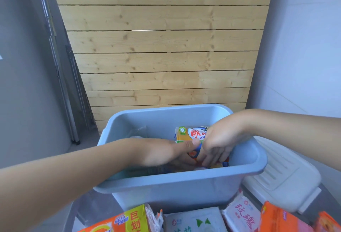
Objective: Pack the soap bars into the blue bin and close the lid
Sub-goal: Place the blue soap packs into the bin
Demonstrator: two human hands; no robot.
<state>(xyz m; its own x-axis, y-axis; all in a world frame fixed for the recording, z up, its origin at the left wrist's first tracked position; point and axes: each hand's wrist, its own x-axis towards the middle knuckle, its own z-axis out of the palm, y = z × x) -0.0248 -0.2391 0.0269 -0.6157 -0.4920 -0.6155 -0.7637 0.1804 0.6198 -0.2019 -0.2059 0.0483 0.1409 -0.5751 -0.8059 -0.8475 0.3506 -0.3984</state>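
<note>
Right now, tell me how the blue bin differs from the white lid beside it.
The blue bin is a deep, open tub with both hands inside; the white lid is flat and ribbed, lying untouched on the bin's right. The bin holds soap packs; the lid holds nothing. Both look like plastic.

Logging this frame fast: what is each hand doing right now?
Left hand: inside the light blue plastic bin, grip cannot be told.
Right hand: fingers closed on a wrapped yellow soap bar.

the orange soap pack (129, 221) reads "巨划", the pink pack (241, 215) "玫瑰", the binned bar (191, 134) "雕".
</note>
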